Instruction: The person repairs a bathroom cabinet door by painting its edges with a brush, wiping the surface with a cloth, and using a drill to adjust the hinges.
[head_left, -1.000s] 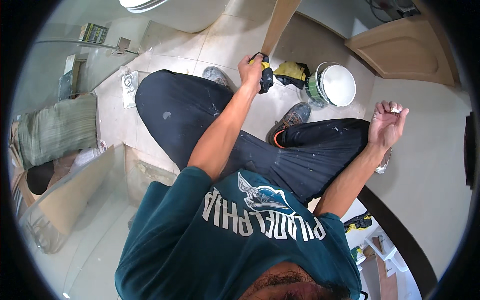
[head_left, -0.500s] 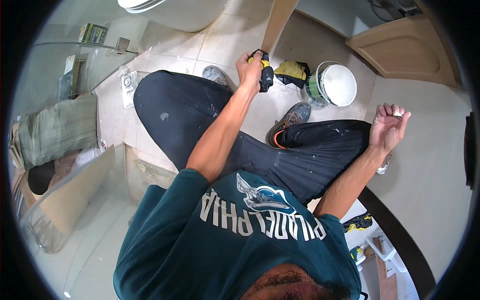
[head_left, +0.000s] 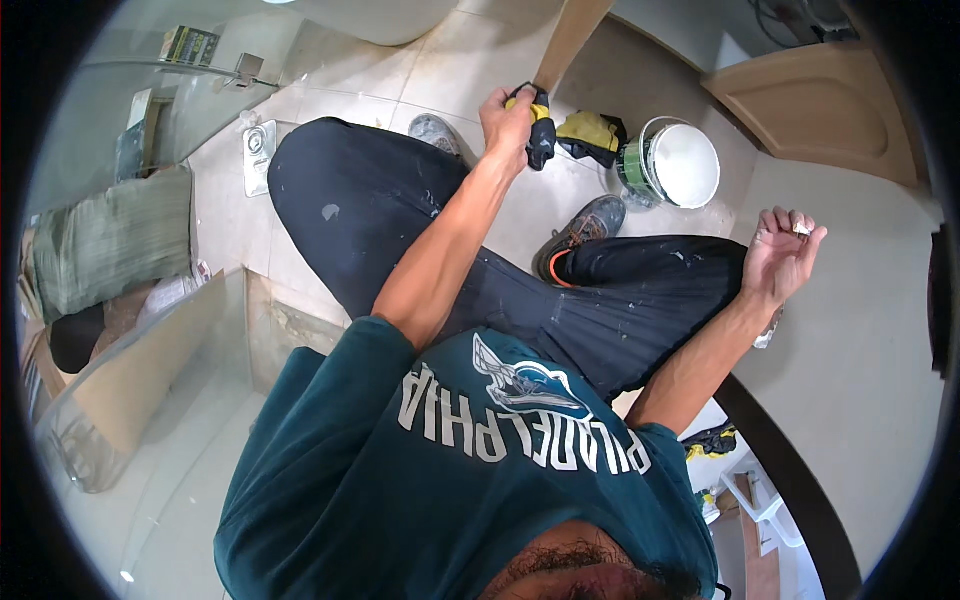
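My left hand (head_left: pixel 508 125), its fingers wrapped round, grips a crumpled black-and-yellow cloth (head_left: pixel 541 140). The cloth is by the lower end of a wooden door panel (head_left: pixel 568 45); whether it touches the wood I cannot tell. Out to the right, beyond my right knee, my right hand (head_left: pixel 778 255) is palm up with curled fingers. Between its thumb and fingers sits a small whitish piece (head_left: pixel 801 229), too small to name. On the floor near my left hand lies a second black-and-yellow cloth item (head_left: pixel 592 135), beside a white-topped bucket (head_left: pixel 684 165).
A toilet (head_left: pixel 375 20) stands ahead. At the left are a glass panel (head_left: pixel 150 400), a greenish cushion-like bundle (head_left: pixel 112 245) and a pale packaged item (head_left: pixel 259 158) on the tiles. A wooden cabinet door (head_left: pixel 820 112) hangs open at the far right, above a pale wall panel (head_left: pixel 850 300).
My left hand and the cloth have moved slightly away from me and to the right. The whole view has shifted a little; my right hand keeps its pose.
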